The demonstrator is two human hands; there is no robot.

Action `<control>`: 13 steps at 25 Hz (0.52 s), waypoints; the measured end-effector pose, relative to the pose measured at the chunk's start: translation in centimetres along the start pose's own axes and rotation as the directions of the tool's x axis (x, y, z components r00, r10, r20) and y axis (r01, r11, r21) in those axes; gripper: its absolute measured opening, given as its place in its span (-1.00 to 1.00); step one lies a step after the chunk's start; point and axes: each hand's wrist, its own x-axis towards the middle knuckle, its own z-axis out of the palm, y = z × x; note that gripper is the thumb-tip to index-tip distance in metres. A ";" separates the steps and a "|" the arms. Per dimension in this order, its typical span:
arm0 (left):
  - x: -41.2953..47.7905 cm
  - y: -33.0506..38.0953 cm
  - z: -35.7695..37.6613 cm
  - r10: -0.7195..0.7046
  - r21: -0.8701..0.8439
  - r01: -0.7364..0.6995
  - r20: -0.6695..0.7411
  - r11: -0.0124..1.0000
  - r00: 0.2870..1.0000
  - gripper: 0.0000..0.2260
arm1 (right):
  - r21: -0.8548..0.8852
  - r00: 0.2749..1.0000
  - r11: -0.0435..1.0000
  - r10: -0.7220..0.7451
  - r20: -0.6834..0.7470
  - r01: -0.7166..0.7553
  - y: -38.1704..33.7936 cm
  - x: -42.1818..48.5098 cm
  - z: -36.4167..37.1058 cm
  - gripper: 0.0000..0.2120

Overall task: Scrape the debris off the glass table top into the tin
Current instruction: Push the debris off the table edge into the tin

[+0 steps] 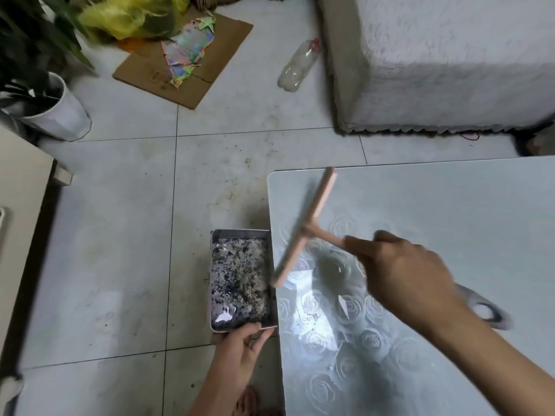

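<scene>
Looking down, my right hand grips the pink scraper at the tabletop edge. My left hand pinches the tin, already full of debris, beside it. Only a few crumbs seem left.

Looks like a room in a home. Pale tiled floor, stained and speckled. At far left a potted plant in a white pot, with a yellow plastic bag and flattened cardboard near it. Farther right a clear plastic bottle on its side, just beside furniture under a white fuzzy cover. At near right a glass table top patterned with roses.
</scene>
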 end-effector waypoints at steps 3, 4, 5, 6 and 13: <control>0.0 0.3 0.0 0.020 0.058 -0.021 0.015 0.998 1.000 -0.74 | 0.044 0.997 0.996 0.079 0.005 -0.079 0.9 -1.2 -0.4 -0.76; -0.1 0.4 0.1 0.026 0.103 -0.028 0.016 0.994 1.000 -0.78 | 0.038 0.996 0.996 0.077 0.042 -0.078 -0.1 -0.9 0.1 -0.73; -0.2 0.5 0.0 0.028 0.134 -0.030 0.019 0.991 0.999 -0.79 | 0.044 0.995 0.996 0.075 0.065 -0.078 -1.5 -0.4 0.9 -0.70; -0.3 0.6 0.0 0.022 0.138 -0.024 0.016 0.990 1.000 -0.79 | 0.060 0.996 0.996 0.069 0.055 -0.072 -3.0 0.1 1.4 -0.67; 0.4 2.7 2.0 0.026 -0.048 -0.028 -0.029 0.998 0.999 -0.68 | 0.133 0.988 0.987 0.068 0.140 -0.087 4.5 1.2 -0.2 -0.71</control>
